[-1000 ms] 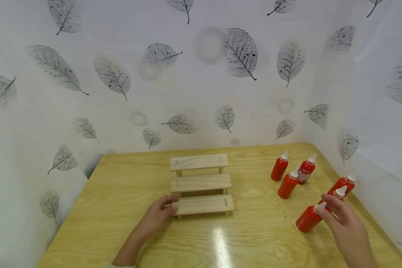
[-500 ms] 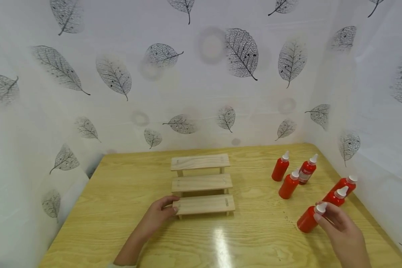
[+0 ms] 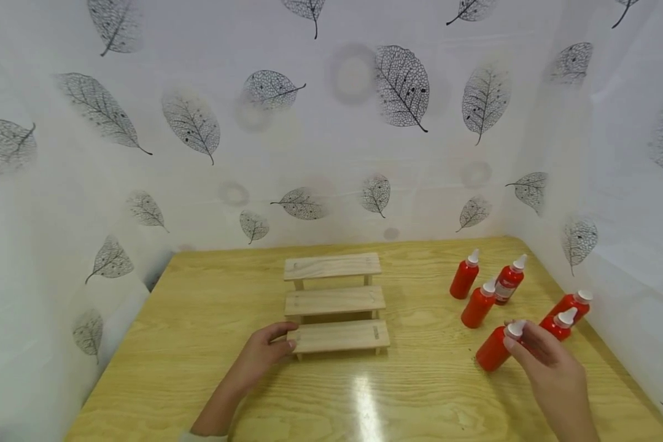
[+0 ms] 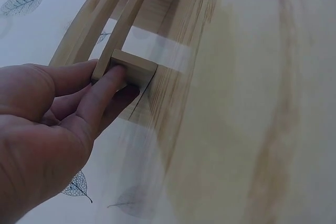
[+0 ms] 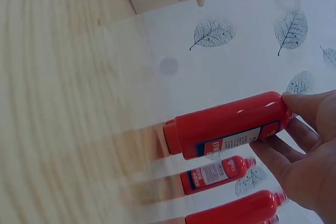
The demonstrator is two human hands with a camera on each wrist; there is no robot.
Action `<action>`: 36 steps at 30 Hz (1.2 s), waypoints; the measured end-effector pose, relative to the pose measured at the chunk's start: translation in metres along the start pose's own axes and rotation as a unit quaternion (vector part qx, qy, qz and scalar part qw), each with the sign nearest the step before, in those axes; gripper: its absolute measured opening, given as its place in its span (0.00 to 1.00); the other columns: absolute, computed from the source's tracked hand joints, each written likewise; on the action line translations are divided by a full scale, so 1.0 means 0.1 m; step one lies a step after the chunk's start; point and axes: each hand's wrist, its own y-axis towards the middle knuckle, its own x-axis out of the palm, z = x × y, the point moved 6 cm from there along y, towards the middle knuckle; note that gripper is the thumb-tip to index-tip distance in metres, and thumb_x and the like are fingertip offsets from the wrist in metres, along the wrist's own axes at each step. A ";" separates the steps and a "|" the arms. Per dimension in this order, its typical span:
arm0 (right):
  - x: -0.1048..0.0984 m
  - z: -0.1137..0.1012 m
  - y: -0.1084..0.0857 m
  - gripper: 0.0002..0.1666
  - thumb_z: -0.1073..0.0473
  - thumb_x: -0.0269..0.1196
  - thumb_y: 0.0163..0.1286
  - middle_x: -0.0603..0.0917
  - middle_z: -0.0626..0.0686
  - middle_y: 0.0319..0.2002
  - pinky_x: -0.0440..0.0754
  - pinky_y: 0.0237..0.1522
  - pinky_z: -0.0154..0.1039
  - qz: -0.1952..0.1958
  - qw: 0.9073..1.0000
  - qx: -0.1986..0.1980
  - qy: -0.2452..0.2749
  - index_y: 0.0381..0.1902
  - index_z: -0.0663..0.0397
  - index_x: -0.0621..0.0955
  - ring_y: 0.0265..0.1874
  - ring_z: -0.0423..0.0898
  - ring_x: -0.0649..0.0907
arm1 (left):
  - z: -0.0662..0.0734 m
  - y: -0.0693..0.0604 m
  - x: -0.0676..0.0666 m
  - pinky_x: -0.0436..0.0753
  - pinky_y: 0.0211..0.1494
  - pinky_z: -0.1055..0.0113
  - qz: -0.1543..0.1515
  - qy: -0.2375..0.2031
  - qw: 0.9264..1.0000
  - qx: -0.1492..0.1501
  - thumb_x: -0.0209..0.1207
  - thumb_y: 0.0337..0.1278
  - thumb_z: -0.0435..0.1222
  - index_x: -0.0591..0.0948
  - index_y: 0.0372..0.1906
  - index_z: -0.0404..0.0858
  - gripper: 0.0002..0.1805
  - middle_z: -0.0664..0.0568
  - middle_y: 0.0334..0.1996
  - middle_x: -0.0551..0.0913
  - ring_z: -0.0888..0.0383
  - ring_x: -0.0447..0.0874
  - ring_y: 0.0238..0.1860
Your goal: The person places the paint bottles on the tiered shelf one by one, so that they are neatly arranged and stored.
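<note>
My left hand (image 3: 265, 350) grips the left end of the lowest step of a pale three-step wooden display stand (image 3: 339, 336), thumb on top. In the left wrist view, fingers (image 4: 100, 100) reach under that step's end (image 4: 135, 62). At the right, my right hand (image 3: 552, 368) holds a red bottle (image 3: 493, 348) by its neck, just below the white pointed cap. The right wrist view shows this bottle (image 5: 231, 124) with a printed label, thumb and fingers round its neck end. Whether its base touches the table cannot be told.
Several more red bottles with white caps stand at the right, including one pair (image 3: 558, 325) behind my right hand and a group (image 3: 477, 307) farther back. White leaf-printed sheets (image 3: 331, 153) enclose the wooden table (image 3: 210, 294) at the back and sides.
My right hand has closed round the neck of the nearest bottle and moved it a little left and away from me. The left hand keeps its grip on the stand.
</note>
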 end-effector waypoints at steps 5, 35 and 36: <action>0.14 -0.30 0.04 0.34 0.49 0.67 0.70 0.79 0.24 0.50 0.79 0.41 0.15 -0.020 0.997 -0.062 0.041 0.71 0.51 0.74 0.46 0.19 0.76 | -0.01 0.00 0.00 0.84 0.61 0.55 -0.001 -0.004 1.000 0.001 0.59 0.71 0.35 0.73 0.68 0.31 0.25 0.27 0.72 0.63 0.38 0.75 0.65; 1.47 -1.99 0.29 0.27 0.56 0.69 0.69 0.84 0.56 0.57 0.83 0.54 0.28 -0.173 0.947 -0.219 0.159 0.65 0.53 0.79 0.55 0.44 0.83 | 0.02 -0.01 0.01 0.84 0.61 0.58 -0.012 -0.034 0.999 -0.006 0.59 0.71 0.35 0.71 0.69 0.29 0.27 0.28 0.68 0.69 0.44 0.77 0.63; 1.51 -2.02 0.30 0.27 0.57 0.69 0.68 0.84 0.55 0.57 0.83 0.54 0.29 -0.177 0.946 -0.219 0.164 0.64 0.53 0.79 0.55 0.45 0.83 | 0.02 -0.01 0.01 0.84 0.61 0.57 -0.011 -0.034 0.999 -0.005 0.59 0.70 0.35 0.71 0.69 0.29 0.27 0.28 0.68 0.70 0.44 0.78 0.63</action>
